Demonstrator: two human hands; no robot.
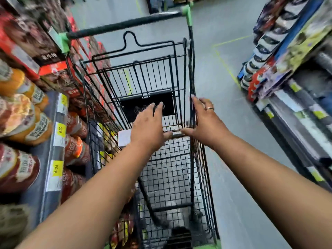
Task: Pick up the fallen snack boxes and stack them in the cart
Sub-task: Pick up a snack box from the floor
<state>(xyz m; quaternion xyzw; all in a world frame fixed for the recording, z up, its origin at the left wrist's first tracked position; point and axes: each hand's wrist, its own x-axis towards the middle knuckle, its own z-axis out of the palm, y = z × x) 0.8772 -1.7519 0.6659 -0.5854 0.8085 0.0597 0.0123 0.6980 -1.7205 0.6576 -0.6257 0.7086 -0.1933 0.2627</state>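
Grey aisle floor (224,69) runs between stocked shelves (55,141) around the cart (125,24).

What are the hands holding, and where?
Left hand holds nothing; it is open above the cart. Right hand straddles the cart's side wall, thumb inside, fingers outside; whether it truly grips cannot be told.

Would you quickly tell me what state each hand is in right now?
Left hand: open, fingers spread over the cart, holding nothing.
Right hand: open, straight fingers against the cart's right side wall.
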